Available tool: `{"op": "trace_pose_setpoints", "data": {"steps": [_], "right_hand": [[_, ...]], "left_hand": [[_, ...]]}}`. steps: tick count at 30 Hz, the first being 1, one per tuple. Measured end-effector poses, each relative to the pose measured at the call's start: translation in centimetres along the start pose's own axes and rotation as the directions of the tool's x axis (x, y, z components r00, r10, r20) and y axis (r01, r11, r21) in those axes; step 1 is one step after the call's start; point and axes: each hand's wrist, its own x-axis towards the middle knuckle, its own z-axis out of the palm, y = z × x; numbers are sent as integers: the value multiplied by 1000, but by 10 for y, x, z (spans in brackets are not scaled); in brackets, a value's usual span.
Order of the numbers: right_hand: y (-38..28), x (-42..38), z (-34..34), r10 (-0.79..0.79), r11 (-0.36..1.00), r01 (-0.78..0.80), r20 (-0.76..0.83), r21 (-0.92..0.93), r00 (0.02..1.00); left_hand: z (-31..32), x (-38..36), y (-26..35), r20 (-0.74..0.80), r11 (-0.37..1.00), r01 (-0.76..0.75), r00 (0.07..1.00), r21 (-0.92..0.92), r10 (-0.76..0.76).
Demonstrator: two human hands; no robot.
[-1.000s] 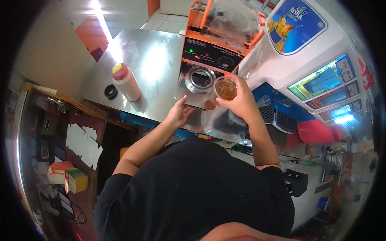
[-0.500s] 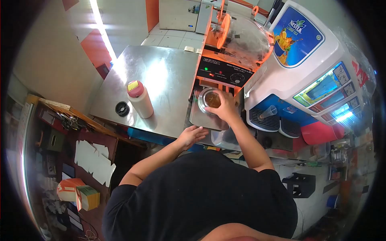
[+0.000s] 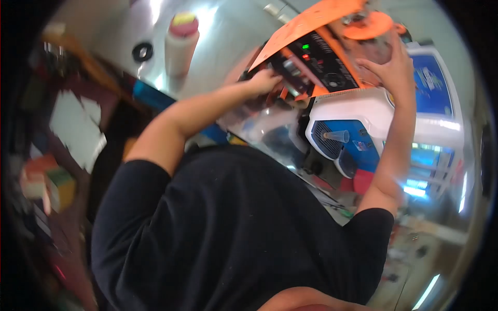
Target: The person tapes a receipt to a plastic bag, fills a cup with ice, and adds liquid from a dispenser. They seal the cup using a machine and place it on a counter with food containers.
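An orange cup sealing machine (image 3: pixel 298 33) with a black control panel stands tilted in view, its green and red lights lit. My left hand (image 3: pixel 264 82) is at the machine's lower front, by the tray opening; blur hides how its fingers are set. Higher up on the right, my right hand (image 3: pixel 392 70) has thumb and fingers around the clear film roll (image 3: pixel 377 49), beside its orange disc (image 3: pixel 369 26). The drink cup cannot be made out.
A white bottle (image 3: pixel 179 52) with a pink lid and a black ring-shaped cap (image 3: pixel 142 52) stand on the steel table (image 3: pixel 116 31). A white drink dispenser (image 3: pixel 358 111) adjoins the machine, with a small clear cup (image 3: pixel 337 136) on its drip tray.
My right hand has left the drink cup and moved up to the film roll. My left hand has moved forward to the machine's front. The view has turned and shifted.
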Motion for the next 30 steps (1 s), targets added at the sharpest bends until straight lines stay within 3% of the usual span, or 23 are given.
{"op": "trace_pose_setpoints", "data": {"steps": [2, 4, 6, 8, 9, 14, 16, 17, 18, 19, 21, 24, 25, 26, 30], "right_hand": [[1, 17, 1, 23, 996, -37, 175, 76, 984], [33, 37, -4, 33, 966, -136, 415, 221, 909], [73, 56, -1, -64, 819, -305, 605, 486, 793], [96, 70, 4, -216, 639, -444, 700, 628, 680], [109, 79, 9, -230, 652, -438, 712, 619, 664], [187, 100, 30, -255, 365, -760, 842, 538, 474], [186, 97, 26, -261, 288, -805, 851, 519, 455], [150, 90, 19, -192, 509, -540, 700, 670, 688], [117, 82, 12, -188, 703, -218, 473, 677, 861], [97, 72, 1, -182, 706, -214, 466, 675, 866], [62, 49, -20, 43, 982, -76, 190, 174, 981], [5, 9, -10, 151, 974, -178, 190, 139, 970], [2, 2, 6, -43, 994, 47, 41, -98, 998], [1, -1, 16, -262, 906, 227, -52, -356, 964], [-7, 15, 21, -215, 927, 169, -104, -335, 971]], "left_hand": [[2, 5, 2, -27, 999, -18, 999, -27, 17], [2, -6, 13, -52, 998, -50, 997, -26, 49], [-1, -11, 16, 21, 997, -41, 999, -60, 42], [0, -11, 8, 8, 995, -53, 999, -89, 54], [1, -9, 4, 15, 991, -64, 998, -118, 66], [2, -10, 5, 14, 986, -72, 997, -150, 75], [5, -7, 4, -1, 987, -100, 995, -121, 101], [5, -9, 4, -2, 987, -88, 996, -135, 89], [5, -9, 5, -2, 986, -77, 997, -149, 78], [8, -4, 0, -24, 985, -109, 994, -133, 107], [11, -3, -1, -63, 985, -123, 991, -123, 115], [16, -5, 2, -100, 990, -126, 988, -64, 119], [15, -6, 4, -117, 993, -119, 986, -19, 116], [15, -9, 7, -133, 994, -108, 985, 27, 110], [13, -14, 10, -127, 992, -103, 986, 75, 112]]}}
